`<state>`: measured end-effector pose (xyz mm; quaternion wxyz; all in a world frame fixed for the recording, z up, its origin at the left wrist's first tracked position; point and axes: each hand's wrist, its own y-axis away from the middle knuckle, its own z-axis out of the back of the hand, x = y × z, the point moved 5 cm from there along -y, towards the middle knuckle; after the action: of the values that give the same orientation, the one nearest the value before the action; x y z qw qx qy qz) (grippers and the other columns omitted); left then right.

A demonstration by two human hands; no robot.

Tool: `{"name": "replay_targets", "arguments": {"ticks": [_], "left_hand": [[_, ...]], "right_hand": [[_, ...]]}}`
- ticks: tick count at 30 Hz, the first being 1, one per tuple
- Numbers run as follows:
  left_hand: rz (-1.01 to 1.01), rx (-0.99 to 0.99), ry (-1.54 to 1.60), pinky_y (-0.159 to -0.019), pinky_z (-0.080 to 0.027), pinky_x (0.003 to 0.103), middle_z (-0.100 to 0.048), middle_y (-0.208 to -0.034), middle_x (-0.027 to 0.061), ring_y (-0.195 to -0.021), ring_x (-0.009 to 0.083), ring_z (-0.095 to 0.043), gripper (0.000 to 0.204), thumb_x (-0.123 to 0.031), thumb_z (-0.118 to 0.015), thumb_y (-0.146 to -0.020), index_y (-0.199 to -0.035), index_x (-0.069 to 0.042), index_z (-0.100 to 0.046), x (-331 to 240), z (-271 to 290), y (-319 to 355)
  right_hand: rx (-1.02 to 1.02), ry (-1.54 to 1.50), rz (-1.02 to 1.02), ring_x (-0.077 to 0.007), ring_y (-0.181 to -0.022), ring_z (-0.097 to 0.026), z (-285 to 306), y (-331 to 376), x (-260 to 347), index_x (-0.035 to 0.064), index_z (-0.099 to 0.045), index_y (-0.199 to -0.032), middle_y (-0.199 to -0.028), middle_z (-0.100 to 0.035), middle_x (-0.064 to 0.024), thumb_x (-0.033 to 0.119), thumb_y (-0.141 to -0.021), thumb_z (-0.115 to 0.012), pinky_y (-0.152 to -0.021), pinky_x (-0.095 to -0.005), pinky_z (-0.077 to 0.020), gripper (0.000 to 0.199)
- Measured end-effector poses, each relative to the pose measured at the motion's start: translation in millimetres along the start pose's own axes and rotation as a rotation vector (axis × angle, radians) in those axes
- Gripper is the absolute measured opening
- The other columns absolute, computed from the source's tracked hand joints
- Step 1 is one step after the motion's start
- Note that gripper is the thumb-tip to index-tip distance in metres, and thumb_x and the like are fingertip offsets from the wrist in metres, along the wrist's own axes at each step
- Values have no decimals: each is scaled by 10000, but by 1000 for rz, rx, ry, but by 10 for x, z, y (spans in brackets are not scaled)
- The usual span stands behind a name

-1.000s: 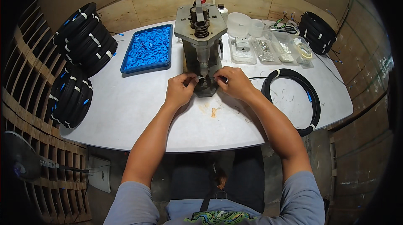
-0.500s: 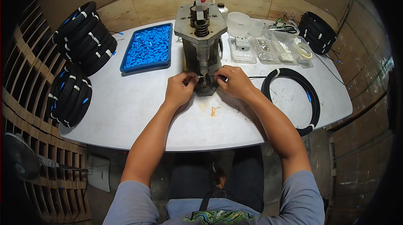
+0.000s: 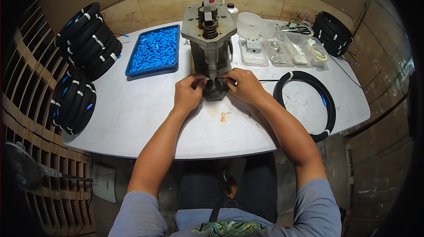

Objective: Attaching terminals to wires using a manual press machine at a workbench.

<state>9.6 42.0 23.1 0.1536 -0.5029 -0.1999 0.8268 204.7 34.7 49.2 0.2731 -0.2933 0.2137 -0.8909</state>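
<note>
A metal hand press [image 3: 207, 27] with a red and black handle stands before me at the table's middle. My left hand [image 3: 189, 91] is closed in a pinch at the left of the press's lower jaw; what lies between its fingertips is too small to make out. On the other side of the jaw, my right hand [image 3: 244, 85] pinches a black cable [image 3: 268, 80]. That cable runs rightward to a black cable coil [image 3: 332, 100] bound with white ties, lying on the table. The cable's stretch inside the jaw is partly hidden by fingers and metal.
A blue tray [image 3: 130, 70] full of small blue parts lies left of the press. Stacked black cable coils [image 3: 90, 45] stand at the far left, another stack [image 3: 332, 34] at the back right. Clear plastic boxes [image 3: 253, 61] of small fittings and pliers [image 3: 300, 29] sit at the right rear.
Both hands stay at the press jaw with almost no movement. The whole view has shifted very slightly.
</note>
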Motion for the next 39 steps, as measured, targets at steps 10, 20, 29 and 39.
{"name": "replay_targets", "arguments": {"ticks": [10,20,29,39], "left_hand": [[13,5,-18,-639,-498,265,-699,-751,111,-656,132,-643,185,-126,-679,-832,-956,8,-709,1,-6,7],[16,-4,29,-635,-496,262,-700,-760,108,-662,129,-638,191,-131,-687,-831,-963,5,-710,9,-8,4],[22,11,2,-641,-501,264,-704,-768,112,-670,135,-648,202,-137,-687,-832,-974,5,-711,-19,0,6],[22,10,0,-622,-492,257,-698,-747,109,-646,124,-634,206,-137,-683,-838,-979,11,-707,15,-17,2]], "right_hand": [[15,-18,-15,-323,-793,-641,-4,-1,-19,53,-677,-916,-863,-661,-124,107,-791,-624,-719,-391,-523,146],[6,-13,-17,-322,-792,-642,-6,-12,-22,51,-679,-920,-863,-661,-124,107,-791,-624,-723,-387,-524,151],[5,-12,-31,-327,-798,-640,-13,-1,-26,50,-679,-916,-874,-660,-128,115,-797,-618,-724,-394,-523,149],[13,-7,-31,-330,-789,-640,-25,-1,-43,53,-678,-918,-866,-658,-129,119,-792,-621,-718,-398,-523,154]]}}
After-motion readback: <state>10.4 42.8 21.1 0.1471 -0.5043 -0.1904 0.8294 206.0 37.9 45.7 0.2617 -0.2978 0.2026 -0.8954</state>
